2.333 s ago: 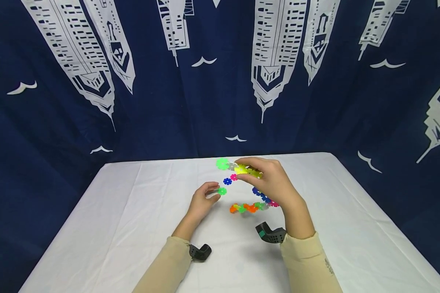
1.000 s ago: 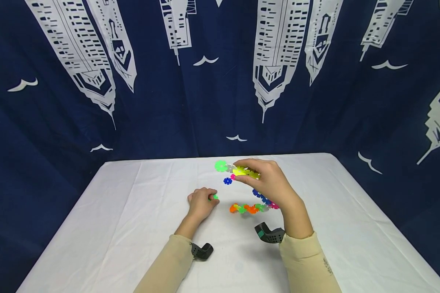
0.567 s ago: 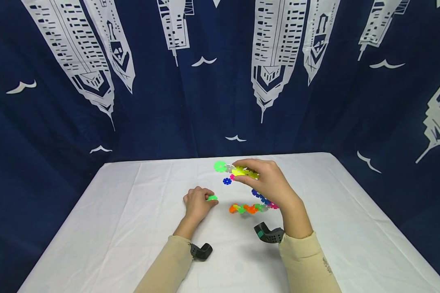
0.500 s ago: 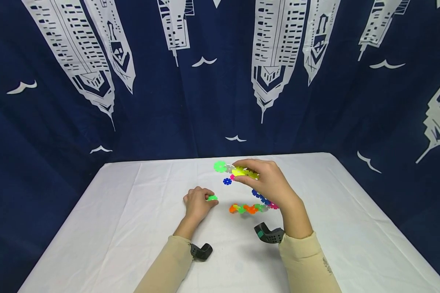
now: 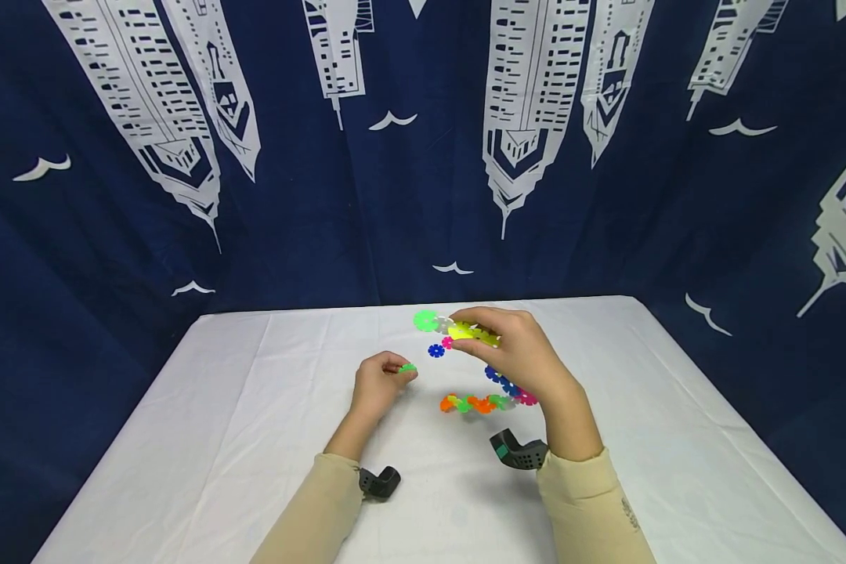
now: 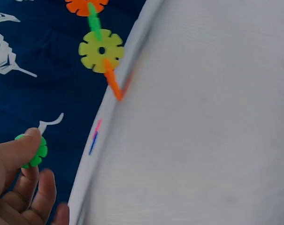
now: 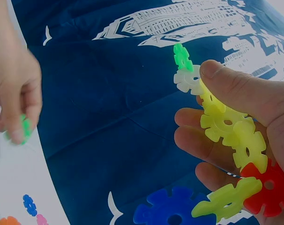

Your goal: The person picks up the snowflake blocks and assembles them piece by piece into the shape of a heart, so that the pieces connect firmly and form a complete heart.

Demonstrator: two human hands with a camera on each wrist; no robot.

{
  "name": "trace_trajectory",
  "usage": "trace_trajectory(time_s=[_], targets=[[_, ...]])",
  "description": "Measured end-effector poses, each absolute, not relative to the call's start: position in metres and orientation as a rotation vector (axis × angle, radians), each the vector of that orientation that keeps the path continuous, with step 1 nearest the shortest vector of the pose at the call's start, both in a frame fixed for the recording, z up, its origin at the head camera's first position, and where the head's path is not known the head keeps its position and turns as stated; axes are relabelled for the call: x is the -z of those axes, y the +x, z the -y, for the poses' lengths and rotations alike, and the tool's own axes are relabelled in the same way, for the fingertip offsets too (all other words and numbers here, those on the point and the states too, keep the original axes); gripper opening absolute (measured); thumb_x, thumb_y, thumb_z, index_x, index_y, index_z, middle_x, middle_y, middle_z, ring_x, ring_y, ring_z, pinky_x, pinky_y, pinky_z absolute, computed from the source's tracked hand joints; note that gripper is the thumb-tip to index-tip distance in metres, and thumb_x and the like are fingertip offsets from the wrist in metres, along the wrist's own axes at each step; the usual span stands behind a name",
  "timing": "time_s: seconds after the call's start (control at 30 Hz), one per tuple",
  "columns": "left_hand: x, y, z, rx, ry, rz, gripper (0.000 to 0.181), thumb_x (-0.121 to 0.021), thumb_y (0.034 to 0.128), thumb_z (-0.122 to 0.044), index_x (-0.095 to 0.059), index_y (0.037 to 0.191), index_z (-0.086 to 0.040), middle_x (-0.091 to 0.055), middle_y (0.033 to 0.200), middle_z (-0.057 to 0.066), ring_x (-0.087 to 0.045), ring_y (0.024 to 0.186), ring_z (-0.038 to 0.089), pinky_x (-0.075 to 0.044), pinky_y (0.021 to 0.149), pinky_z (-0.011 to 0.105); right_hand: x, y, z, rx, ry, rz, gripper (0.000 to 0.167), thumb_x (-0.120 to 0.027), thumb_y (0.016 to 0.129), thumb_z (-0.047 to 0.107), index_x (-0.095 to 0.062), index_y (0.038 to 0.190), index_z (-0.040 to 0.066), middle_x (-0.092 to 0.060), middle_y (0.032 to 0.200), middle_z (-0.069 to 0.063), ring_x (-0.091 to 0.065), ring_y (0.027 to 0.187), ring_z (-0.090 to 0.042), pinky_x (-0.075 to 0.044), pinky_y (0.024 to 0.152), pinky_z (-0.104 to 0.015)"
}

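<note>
My left hand (image 5: 377,384) pinches a single green snowflake disc (image 5: 408,367) between thumb and fingers; in the left wrist view that notched disc (image 6: 41,151) shows past the thumb tip. My right hand (image 5: 525,352) holds a long chain of interlocked snowflake discs by a yellow disc (image 5: 460,332). The chain's far end is a green disc (image 5: 426,320) beside a clear white one (image 7: 186,80). From my palm the chain hangs down through blue discs (image 5: 500,378) and bends left to an orange disc (image 5: 447,403). My palm and fingers hide part of it.
A loose blue disc (image 5: 436,351) and a pink disc (image 5: 447,343) lie between my hands on the white tablecloth (image 5: 254,439). A dark blue curtain (image 5: 366,219) with white building prints hangs behind the table. Black wrist cameras (image 5: 379,483) sit at both cuffs.
My left hand has taken hold of the green disc, drawn it left, then moved it slightly away from me. The right hand keeps its grip on the chain, nearly still.
</note>
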State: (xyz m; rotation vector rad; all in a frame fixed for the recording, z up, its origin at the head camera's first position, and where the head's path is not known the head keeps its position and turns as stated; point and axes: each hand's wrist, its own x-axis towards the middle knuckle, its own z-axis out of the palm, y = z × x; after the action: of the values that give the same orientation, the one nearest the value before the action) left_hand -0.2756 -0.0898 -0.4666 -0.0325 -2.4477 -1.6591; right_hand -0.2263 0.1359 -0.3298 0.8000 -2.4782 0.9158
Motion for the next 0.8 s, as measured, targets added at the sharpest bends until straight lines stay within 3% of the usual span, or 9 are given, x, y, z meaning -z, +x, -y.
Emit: trace_trajectory(time_s=[0.23,0.53,0.67,0.8], targets=[[0.433,-0.269,0.097,2.071,-0.166,2.193,0.013,-0.069,0.0926,-0.009,-0.061,0.098,-0.001,-0.076,0.092,0.019,-0.072,0.064,0.015,-0.062,0.069,0.032,0.330,-0.227,-0.139,-0.907,0.841,2.455,0.032,-0.078,0.087,0.022,-0.071,0.118,0.014,-0.075,0.112,0.001,-0.068,0.094,-0.016,-0.059,0.087,-0.039],[0.393,-0.251,0.102,2.116,-0.408,2.118,0.011,-0.061,0.0998,-0.015,-0.056,0.108,-0.009,-0.067,0.066,0.003,-0.059,0.050,0.015,-0.057,0.058,0.026,0.327,-0.223,-0.141,-0.860,0.824,2.510,0.026,-0.071,0.091,0.019,-0.068,0.116,0.015,-0.072,0.108,0.003,-0.065,0.090,-0.014,-0.057,0.084,-0.036],[0.381,-0.244,0.101,2.076,-0.525,2.110,0.013,-0.057,0.1013,-0.011,-0.055,0.114,-0.009,-0.062,0.069,0.005,-0.056,0.050,0.015,-0.054,0.055,0.023,0.325,-0.221,-0.140,-0.805,0.803,2.526,0.024,-0.067,0.090,0.017,-0.068,0.114,0.014,-0.071,0.100,0.003,-0.061,0.082,-0.013,-0.055,0.078,-0.033],[0.372,-0.236,0.101,2.029,-0.597,2.128,0.020,-0.053,0.1022,-0.006,-0.056,0.121,-0.011,-0.061,0.077,0.010,-0.057,0.052,0.014,-0.055,0.057,0.024,0.324,-0.220,-0.139,-0.809,0.816,2.527,0.027,-0.062,0.088,0.012,-0.066,0.115,0.015,-0.071,0.103,0.002,-0.062,0.086,-0.015,-0.055,0.082,-0.036]])
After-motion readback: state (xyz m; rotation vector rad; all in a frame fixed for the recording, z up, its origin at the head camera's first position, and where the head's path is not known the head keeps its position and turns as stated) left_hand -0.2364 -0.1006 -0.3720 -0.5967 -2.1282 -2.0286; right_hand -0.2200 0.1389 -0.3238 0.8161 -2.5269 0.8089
